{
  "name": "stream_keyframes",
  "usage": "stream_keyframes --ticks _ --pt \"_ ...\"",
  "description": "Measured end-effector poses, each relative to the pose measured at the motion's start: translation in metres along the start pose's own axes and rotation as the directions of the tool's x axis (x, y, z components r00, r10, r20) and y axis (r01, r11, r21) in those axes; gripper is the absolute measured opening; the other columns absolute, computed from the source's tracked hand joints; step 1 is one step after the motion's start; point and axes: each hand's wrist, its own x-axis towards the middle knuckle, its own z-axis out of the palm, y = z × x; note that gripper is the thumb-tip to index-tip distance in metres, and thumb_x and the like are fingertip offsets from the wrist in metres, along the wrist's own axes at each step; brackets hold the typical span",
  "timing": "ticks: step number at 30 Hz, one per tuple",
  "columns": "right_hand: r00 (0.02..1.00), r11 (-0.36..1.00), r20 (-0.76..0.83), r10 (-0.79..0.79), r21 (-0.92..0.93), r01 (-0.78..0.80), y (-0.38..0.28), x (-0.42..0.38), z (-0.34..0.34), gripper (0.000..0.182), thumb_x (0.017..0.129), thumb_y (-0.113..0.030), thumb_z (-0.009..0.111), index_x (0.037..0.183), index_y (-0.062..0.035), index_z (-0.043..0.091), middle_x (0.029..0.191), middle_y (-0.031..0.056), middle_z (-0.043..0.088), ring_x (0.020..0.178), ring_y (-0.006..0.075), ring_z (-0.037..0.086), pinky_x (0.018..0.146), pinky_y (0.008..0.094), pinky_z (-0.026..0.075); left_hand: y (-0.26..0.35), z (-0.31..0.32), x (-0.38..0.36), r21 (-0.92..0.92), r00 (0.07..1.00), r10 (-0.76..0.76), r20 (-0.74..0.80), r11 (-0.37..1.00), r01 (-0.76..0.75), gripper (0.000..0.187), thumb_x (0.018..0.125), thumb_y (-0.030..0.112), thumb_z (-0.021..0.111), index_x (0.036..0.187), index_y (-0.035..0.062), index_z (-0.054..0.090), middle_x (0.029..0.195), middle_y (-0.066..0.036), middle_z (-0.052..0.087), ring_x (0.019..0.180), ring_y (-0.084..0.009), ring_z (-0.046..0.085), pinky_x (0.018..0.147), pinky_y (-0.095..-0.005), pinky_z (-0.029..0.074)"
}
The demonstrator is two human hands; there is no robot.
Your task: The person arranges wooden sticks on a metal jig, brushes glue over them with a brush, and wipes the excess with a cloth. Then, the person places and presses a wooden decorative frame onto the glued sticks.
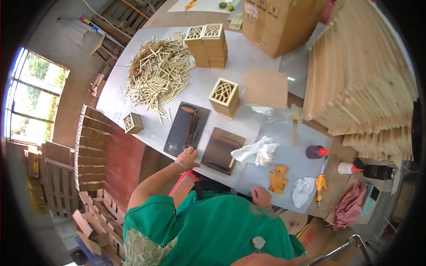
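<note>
Head view: largest, the smooth, pale grey table (248, 60) spreads ahead of the left grip (187, 158). Far to that grip's right stands a tall stack of pale, straight-grained wooden boards (355, 80), their edges uneven; ahead and rightward sits a brown cardboard box (275, 26), flat-sided and square-cornered. Farther ahead, slightly left, lies a loose heap of thin, pale wooden sticks (159, 71).

Next in size comes the long, dark grey rectangular slab (179, 128), directly ahead of the left grip, whose fingers appear to touch its near end. Its long axis runs away from that grip, leaning rightward, with a rough, brown-stained strip along it. The left grip is clearly the nearer; the right grip (262, 197) lies well to its right, close to the body.

Just right of the left grip is a flat, dark brown rectangular slab (222, 150); beyond stands a square pale wooden box with a curved lattice top (225, 98). Farther right lies a soft, crumpled white cloth (257, 150).

The left grip's fingers look loosely bent, the right's curled; whether either pinches anything cannot be told.
</note>
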Motion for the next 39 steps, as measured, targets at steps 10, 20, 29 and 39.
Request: stream_keyframes --ticks 10,20,29,39 --pt "0.933 0.957 -0.346 -0.104 -0.29 0.0 -0.011 0.014 0.038 0.035 0.084 -0.011 0.065 0.059 -0.0081 0.041 0.055 0.0095 0.042 0.048 0.0286 0.044 0.046 0.0411 0.035 -0.078 -0.01 -0.019 -0.115 0.792 0.369 -0.487 0.871 -0.477 0.021 0.083 0.021 0.07 0.095 0.0074 0.058 0.095 -0.011 0.055 0.09 -0.0315 0.058 0.074 -0.0413 0.05" --pt "0.721 0.841 -0.69 0.066 -0.351 -0.413 -0.004 0.019 0.069 0.034 0.094 -0.02 0.059 0.067 -0.0018 0.049 0.061 0.0164 0.049 0.053 0.0328 0.048 0.051 0.042 0.038 -0.17 0.003 0.01 0.01 0.538 0.419 -0.732 0.796 -0.605 0.021 0.084 0.01 0.064 0.103 0.0026 0.057 0.102 -0.013 0.054 0.095 -0.0324 0.053 0.086 -0.041 0.045" --pt "0.71 0.746 -0.668 0.223 -0.353 -0.565 0.003 0.013 0.056 0.041 0.093 -0.034 0.058 0.07 -0.0006 0.052 0.066 0.0202 0.055 0.06 0.038 0.054 0.058 0.0461 0.042 -0.168 0.013 0.013 0.139 0.421 0.478 -0.771 0.771 -0.621 0.02 0.086 0.017 0.064 0.098 0.0012 0.059 0.101 -0.012 0.055 0.096 -0.0297 0.05 0.087 -0.0393 0.045" --pt "0.755 0.705 -0.597 0.27 -0.412 -0.578 0.009 0.007 0.053 0.039 0.094 -0.035 0.056 0.078 0.0001 0.053 0.074 0.0238 0.058 0.069 0.041 0.056 0.064 0.0479 0.043 -0.17 0.015 0.012 0.087 0.418 0.422 -0.804 0.78 -0.619 0.021 0.086 0.016 0.064 0.1 0.0017 0.057 0.098 -0.012 0.053 0.091 -0.0305 0.051 0.085 -0.0387 0.045"
